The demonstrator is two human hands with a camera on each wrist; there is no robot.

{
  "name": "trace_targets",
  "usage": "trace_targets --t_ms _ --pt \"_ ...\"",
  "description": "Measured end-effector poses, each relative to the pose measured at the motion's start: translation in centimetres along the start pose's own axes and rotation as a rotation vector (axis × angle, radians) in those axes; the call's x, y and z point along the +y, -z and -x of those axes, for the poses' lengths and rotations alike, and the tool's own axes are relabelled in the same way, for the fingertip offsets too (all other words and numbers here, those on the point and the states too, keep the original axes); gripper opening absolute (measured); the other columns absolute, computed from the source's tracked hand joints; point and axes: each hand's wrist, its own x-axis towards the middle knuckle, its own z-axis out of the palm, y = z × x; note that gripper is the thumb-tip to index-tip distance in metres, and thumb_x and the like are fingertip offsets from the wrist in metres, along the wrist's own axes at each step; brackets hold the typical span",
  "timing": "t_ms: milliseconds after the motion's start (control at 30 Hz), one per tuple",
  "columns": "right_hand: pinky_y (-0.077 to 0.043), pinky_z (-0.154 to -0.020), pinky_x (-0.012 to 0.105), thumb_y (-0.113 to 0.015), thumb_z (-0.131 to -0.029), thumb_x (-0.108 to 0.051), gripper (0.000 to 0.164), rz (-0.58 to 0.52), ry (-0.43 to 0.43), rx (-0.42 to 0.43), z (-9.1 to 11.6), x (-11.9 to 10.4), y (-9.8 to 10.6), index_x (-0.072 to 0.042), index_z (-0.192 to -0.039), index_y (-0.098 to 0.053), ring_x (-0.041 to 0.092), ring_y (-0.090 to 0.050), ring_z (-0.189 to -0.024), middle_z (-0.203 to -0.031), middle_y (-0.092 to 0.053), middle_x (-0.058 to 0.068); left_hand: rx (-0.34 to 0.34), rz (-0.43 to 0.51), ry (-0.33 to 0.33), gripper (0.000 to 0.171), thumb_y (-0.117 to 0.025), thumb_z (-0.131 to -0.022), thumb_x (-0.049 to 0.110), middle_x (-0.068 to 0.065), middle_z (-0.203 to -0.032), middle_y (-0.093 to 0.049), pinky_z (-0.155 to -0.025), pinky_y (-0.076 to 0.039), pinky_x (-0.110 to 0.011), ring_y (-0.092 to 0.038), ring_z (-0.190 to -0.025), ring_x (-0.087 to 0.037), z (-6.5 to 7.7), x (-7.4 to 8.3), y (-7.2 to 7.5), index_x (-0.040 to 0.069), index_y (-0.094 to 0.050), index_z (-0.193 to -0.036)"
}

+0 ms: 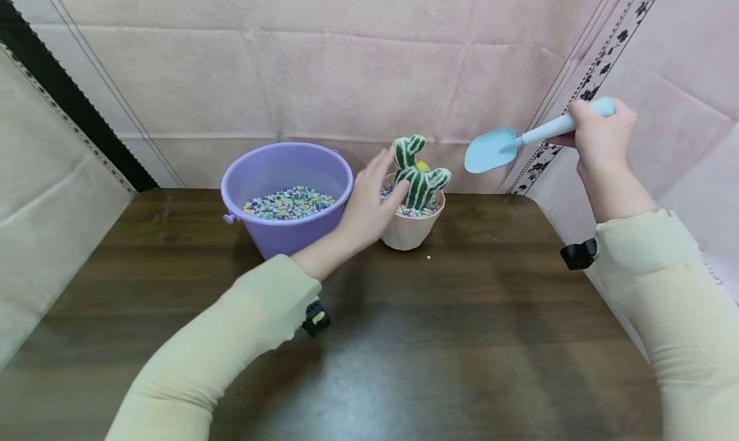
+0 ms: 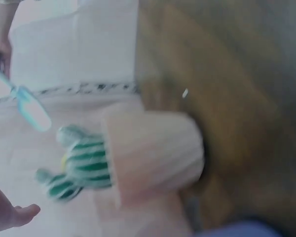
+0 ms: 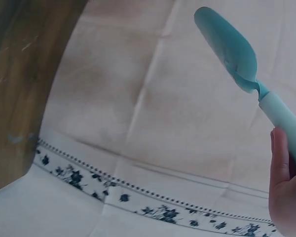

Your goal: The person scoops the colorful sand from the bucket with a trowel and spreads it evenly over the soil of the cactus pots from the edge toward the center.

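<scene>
My right hand [image 1: 603, 133] grips a light blue trowel [image 1: 491, 151] by its handle, raised at the right with the blade pointing left. No beads show on the trowel blade [image 3: 227, 47] in the right wrist view. At the back middle, my left hand [image 1: 369, 200] reaches beside a knitted green and white cactus [image 1: 418, 187], fingers extended and thumb spread. The cactus stands upright in a cream pot [image 1: 407, 233] among small colored beads. In the left wrist view, a gap separates the thumb [image 2: 24, 216] from the cactus [image 2: 89, 163].
Left of the pot stands a purple bucket [image 1: 285, 239] with many multicolored beads [image 1: 288, 203] inside. A single white bead [image 1: 428, 257] lies on the brown wooden table [image 1: 404, 351] in front of the pot. Pale cloth [image 1: 346, 81] hangs behind the table.
</scene>
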Motion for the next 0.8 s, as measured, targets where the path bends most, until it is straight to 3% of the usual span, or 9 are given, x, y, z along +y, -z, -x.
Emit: trace_targets --t_ms 300,500,800 --pt "-0.055 -0.048 0.034 -0.053 -0.080 0.004 0.014 -0.077 -0.097 0.004 0.5 -1.9 -3.5 -0.004 -0.074 -0.043 0.018 -0.067 -0.054 -0.064 -0.050 0.004 -0.053 -0.193 0.013 0.067 -0.043 -0.097 0.041 -0.007 -0.157 -0.017 -0.119 -0.010 -0.044 -0.014 -0.145 -0.028 -0.2 -1.0 7.7 0.013 -0.016 -0.151" --pt "-0.056 -0.049 0.033 -0.055 -0.082 0.002 0.014 -0.080 -0.084 -0.083 1.4 -2.1 -6.9 -0.005 -0.080 -0.043 0.019 -0.068 -0.055 -0.067 -0.050 0.005 -0.057 -0.253 0.032 0.067 -0.042 -0.097 0.040 -0.010 -0.157 -0.016 -0.119 -0.006 -0.045 -0.012 -0.145 -0.027 0.0 -2.7 11.2 0.010 -0.015 -0.151" --pt "-0.055 -0.046 0.031 -0.053 -0.083 0.001 0.016 -0.026 -0.082 -0.194 3.6 -0.9 -11.9 -0.004 -0.073 -0.043 0.017 -0.067 -0.051 -0.058 -0.053 0.004 -0.043 -0.335 0.173 0.069 -0.036 -0.098 0.044 -0.016 -0.157 -0.012 -0.117 -0.005 -0.052 -0.008 -0.144 -0.035 0.7 -6.6 15.5 0.007 -0.012 -0.151"
